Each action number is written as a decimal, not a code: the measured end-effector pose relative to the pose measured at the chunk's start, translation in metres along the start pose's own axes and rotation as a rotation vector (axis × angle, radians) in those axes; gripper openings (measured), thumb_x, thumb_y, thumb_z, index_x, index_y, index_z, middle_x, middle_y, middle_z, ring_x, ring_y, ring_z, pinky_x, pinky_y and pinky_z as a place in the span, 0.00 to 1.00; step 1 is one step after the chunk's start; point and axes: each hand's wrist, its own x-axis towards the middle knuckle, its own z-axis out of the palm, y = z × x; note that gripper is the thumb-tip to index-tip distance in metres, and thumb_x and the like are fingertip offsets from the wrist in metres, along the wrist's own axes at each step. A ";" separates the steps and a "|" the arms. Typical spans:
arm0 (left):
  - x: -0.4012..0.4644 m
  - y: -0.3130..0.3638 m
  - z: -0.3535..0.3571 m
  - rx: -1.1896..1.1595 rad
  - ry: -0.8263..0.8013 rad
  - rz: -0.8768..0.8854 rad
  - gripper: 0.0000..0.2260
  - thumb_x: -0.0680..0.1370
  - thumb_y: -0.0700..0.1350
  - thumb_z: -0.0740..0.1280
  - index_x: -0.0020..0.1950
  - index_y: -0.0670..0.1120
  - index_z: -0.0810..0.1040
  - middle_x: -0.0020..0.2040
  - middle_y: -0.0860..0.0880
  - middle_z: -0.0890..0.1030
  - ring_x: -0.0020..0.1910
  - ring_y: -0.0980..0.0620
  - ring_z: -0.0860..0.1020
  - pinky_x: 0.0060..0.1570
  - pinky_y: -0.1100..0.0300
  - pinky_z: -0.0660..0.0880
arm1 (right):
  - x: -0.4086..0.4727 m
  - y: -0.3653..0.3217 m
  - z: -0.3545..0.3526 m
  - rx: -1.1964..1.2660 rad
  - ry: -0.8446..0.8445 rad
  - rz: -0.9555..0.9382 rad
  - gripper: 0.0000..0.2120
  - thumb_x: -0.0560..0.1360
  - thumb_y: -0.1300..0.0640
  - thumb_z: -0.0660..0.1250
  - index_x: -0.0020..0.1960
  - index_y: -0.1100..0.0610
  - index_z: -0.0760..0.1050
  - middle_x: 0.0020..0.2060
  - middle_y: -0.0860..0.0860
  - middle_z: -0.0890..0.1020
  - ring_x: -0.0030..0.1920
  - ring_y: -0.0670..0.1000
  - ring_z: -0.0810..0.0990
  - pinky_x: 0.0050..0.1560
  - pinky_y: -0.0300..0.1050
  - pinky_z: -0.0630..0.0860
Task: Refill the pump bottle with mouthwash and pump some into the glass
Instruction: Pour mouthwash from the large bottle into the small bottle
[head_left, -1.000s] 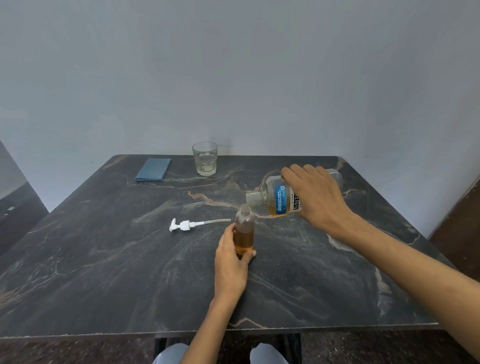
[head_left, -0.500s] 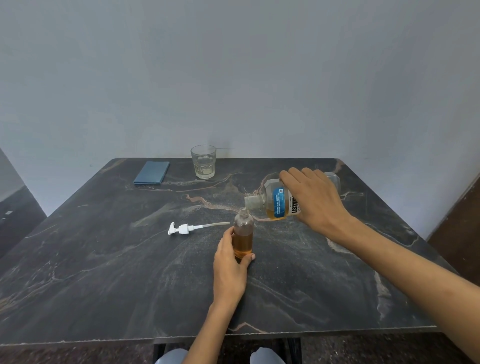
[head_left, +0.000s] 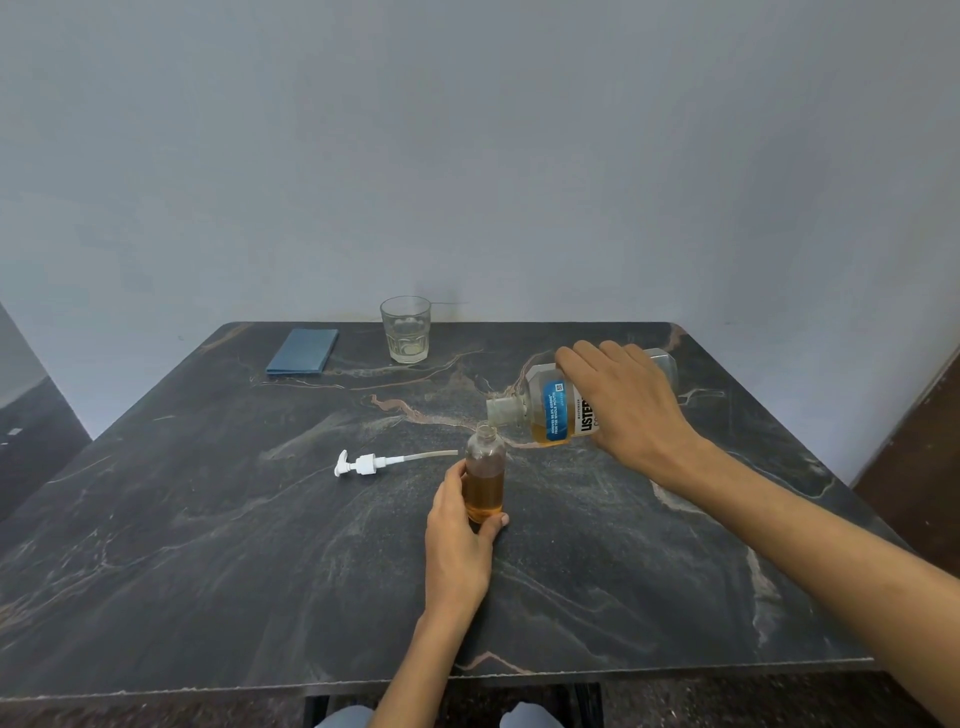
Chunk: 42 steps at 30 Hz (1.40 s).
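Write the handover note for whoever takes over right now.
Left hand grips the small clear pump bottle, upright on the dark marble table, roughly half full of amber liquid.
Right hand holds the large clear mouthwash bottle tipped sideways, mouth just above the small bottle's neck.
White pump head lies on the table, left of the bottle.
Clear glass tumbler stands at the far edge.
Left: finish filling, refit pump, pump into glass.

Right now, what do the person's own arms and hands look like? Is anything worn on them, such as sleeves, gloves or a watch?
Both arms are bare as far as the picture shows: no sleeve reaches the forearms. The left hand and the right hand wear no gloves, and no ring, watch or bracelet is visible. At the bottom edge, light blue-grey cloth covers the knees.
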 end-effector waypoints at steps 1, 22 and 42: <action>0.000 0.000 0.000 0.001 -0.001 -0.002 0.30 0.71 0.39 0.73 0.70 0.49 0.65 0.64 0.51 0.75 0.64 0.52 0.73 0.66 0.49 0.71 | 0.000 0.000 0.000 -0.005 -0.001 -0.001 0.31 0.66 0.57 0.76 0.64 0.52 0.65 0.57 0.50 0.75 0.52 0.50 0.71 0.55 0.44 0.69; 0.000 0.001 0.000 -0.002 -0.004 -0.006 0.30 0.71 0.38 0.73 0.69 0.50 0.66 0.63 0.51 0.75 0.62 0.53 0.74 0.65 0.50 0.71 | 0.000 0.001 -0.002 -0.014 -0.002 -0.012 0.30 0.65 0.59 0.76 0.62 0.52 0.65 0.54 0.49 0.75 0.47 0.49 0.70 0.50 0.43 0.68; 0.000 0.001 0.000 -0.011 -0.005 -0.001 0.30 0.71 0.38 0.73 0.69 0.49 0.66 0.63 0.51 0.75 0.62 0.53 0.74 0.65 0.49 0.71 | 0.000 0.002 0.000 -0.042 0.000 -0.012 0.30 0.66 0.60 0.75 0.62 0.51 0.65 0.53 0.49 0.75 0.47 0.49 0.70 0.50 0.43 0.68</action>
